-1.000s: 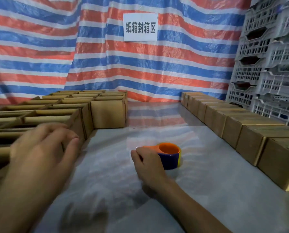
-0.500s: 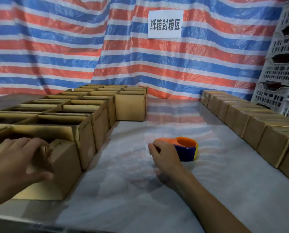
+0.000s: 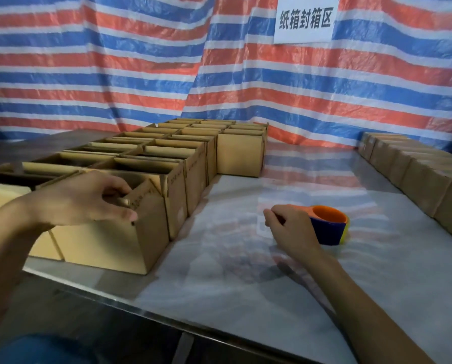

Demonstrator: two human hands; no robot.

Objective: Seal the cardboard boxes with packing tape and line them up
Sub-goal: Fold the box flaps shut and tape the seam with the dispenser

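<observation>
Single head-worn view, wide-angle, looking forward and down across the desk (image 3: 245, 271) toward the striped tarp wall (image 3: 140, 61); both forearms close in the foreground.

The left hand (image 3: 88, 203) reaches forward on a bare forearm, its fingers curled over the top edge of a box (image 3: 101, 243) and its thumb pressed on the outer face. The right hand (image 3: 291, 227), arm stretched over the tabletop (image 3: 245, 298), shows its back, fingers curled round the tape dispenser (image 3: 327, 229) handle.
</observation>
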